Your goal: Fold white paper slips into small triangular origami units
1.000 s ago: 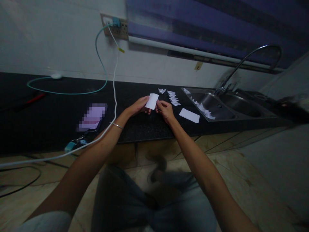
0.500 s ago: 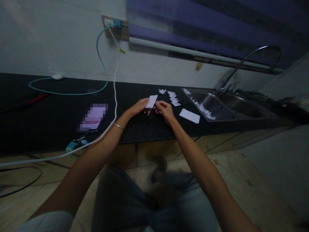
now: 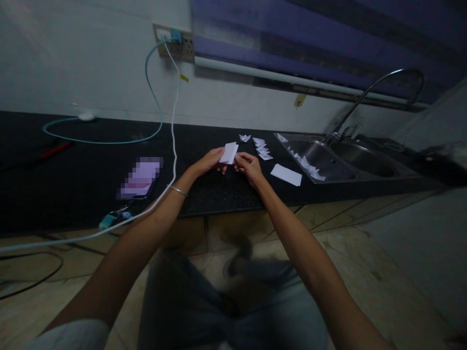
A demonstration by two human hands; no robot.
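Observation:
Above the dark counter, my left hand grips a small folded sheet of white paper by its left side, thumb on top. My right hand pinches the lower right corner of that same paper, its fingers closed. To the right lies a flat stack of white paper sheets. Just beyond my right hand, several folded white paper pieces sit in an overlapping row, with one single folded paper piece to their left. More folded paper pieces line the sink's left rim.
A steel sink with a curved faucet stands at the right. On the left lie a phone and keys with a teal fob. A white cable runs from the wall socket across my left forearm.
The paper's right side now shows a raised flap or fold near my right fingertips, where it looked flat before. Both hands have stayed in nearly the same place.

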